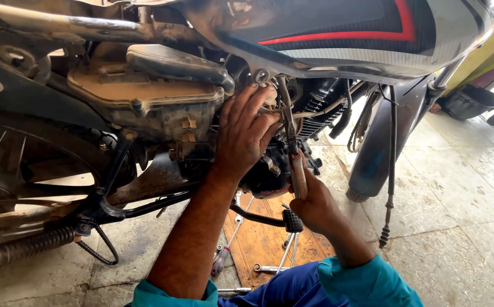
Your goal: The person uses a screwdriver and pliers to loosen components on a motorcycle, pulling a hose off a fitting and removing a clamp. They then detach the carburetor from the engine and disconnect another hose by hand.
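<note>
Head view: we are crouched beside a dusty motorcycle (144, 85) that fills the upper frame, its dark fuel tank (360, 34) with red striping overhead and the rear wheel (25, 182) with its spring (31, 245) at the left. Beneath it stretches a stained concrete floor (463, 216), and under the engine lies a wooden board (264, 239) strewn with spanners (270, 268) and a screwdriver (220, 260).

Crowding our way in are the tan, grimy side cover (144, 91), the black finned engine (321, 111), loose cables (366, 119) hanging beside the front fork, and a dangling cable (391, 170) ending in a coiled boot near the floor. The black kick-start lever (270, 219) crosses just below our wrists.

Our left hand (246, 133) is spread flat, fingers apart and pressed against the engine parts under the tank, gripping nothing that we can see. Our right hand (312, 202) is wrapped tight round the worn handle of a long tool (291, 142), which rises upright and slightly tilted from the fist to a bolt (262, 75) at the tank's lower edge. The tool's metal shank looks dull and oily, the handle brownish. Teal cuffs (366, 278) show at both arms.
</note>
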